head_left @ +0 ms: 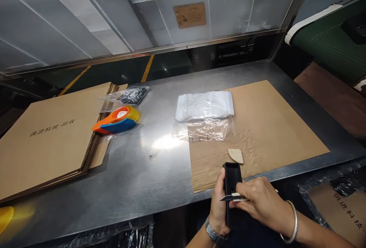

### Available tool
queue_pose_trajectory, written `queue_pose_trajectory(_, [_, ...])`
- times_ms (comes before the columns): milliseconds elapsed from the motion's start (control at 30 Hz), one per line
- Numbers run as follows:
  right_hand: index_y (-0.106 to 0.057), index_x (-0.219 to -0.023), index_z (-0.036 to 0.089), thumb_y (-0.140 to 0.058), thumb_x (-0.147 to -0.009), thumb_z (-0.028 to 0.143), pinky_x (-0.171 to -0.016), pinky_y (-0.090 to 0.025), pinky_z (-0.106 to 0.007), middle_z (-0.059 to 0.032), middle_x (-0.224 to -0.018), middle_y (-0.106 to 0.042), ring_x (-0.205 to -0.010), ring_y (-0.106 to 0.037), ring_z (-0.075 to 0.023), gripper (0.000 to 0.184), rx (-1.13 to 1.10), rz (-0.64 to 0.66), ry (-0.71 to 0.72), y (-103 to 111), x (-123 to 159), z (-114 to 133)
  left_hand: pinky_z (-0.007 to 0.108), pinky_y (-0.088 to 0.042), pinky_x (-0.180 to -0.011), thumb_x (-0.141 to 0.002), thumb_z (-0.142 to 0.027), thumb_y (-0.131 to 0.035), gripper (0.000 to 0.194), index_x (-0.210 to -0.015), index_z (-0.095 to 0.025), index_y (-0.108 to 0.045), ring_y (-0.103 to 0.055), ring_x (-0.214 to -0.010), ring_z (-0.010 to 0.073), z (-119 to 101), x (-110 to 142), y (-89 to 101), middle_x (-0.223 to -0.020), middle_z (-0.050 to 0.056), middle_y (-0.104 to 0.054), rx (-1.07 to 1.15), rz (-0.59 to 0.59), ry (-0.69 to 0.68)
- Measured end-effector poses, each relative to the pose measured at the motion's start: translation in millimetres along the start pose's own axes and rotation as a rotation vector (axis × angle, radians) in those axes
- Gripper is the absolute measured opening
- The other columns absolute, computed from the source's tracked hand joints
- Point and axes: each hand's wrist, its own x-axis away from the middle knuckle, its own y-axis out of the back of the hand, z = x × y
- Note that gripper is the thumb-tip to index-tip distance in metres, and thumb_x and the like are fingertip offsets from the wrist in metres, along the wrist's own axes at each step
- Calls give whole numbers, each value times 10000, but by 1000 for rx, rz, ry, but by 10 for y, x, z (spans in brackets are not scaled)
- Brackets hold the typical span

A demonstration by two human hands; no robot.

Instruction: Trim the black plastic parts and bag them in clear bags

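My left hand (217, 208) is closed around a long, hollow black plastic part (233, 173), its open recess facing up at the table's front edge. In my right hand (264, 200), a craft knife (227, 198) with a pointed dark blade and a pale handle is pinched. Its blade lies across the black part and points left; whether it touches the surface I cannot tell. Just beyond the part, a cream wedge-shaped pad (236, 155) rests on a flat cardboard sheet (274, 126). Behind the pad lies a stack of clear plastic bags (204, 107).
At left is a stack of cardboard (48, 137), with an orange and blue tape dispenser (118, 122) and a bagged dark item (133, 95) by its edge. A green conveyor belt (328, 30) stands at upper right. Below it, a plastic-lined carton (337, 206) sits beside the metal table (148, 179).
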Motion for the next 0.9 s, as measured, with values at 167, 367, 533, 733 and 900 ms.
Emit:
queue_pose_trajectory(167, [-568,-796,204,-622,-788,404,-475,-310,-217,23,-590,-622,-509,-567,-139,207,-104,-41,-75,65,-47,-99,259,-448,-550,-776,-473,-543,344,-729,-138,-603,-586,-558,157,72,57,-15,-634,27,-612,-66,12,18])
queue_pose_trajectory(367, [-515,-1177,210,-664,-751,340,-557,-398,-230,2,-739,-668,-598,-602,-154,470,-266,-112,-93,152,-101,-226,215,-335,-356,-838,-470,-414,379,-862,-134,-588,-543,-434,139,138,86,18,-637,50,-618,-275,-140,31])
queue_pose_trajectory(533, [-677,-851,196,-585,-807,279,-538,-362,-206,14,-649,-637,-560,-549,-114,132,-425,-73,-80,191,-152,-310,222,-399,-392,-800,-599,-363,609,-721,-54,-620,-518,-397,118,149,71,72,-598,79,-581,-393,-43,111])
queue_pose_trajectory(733, [-558,-557,150,-550,-797,352,-458,-260,-205,51,-491,-392,-470,-351,-77,314,-660,-94,-160,147,-234,-398,206,-387,-391,-788,-636,-330,674,-704,-44,-641,-527,-395,120,163,30,142,-541,63,-539,-419,10,174])
queue_pose_trajectory(900, [-549,-782,147,-429,-864,420,-418,-254,-203,86,-474,-307,-408,-276,-69,309,-787,-213,-293,92,-184,-470,212,-414,-413,-799,-585,-385,596,-722,-56,-649,-514,-415,106,124,28,105,-583,61,-569,-303,33,99])
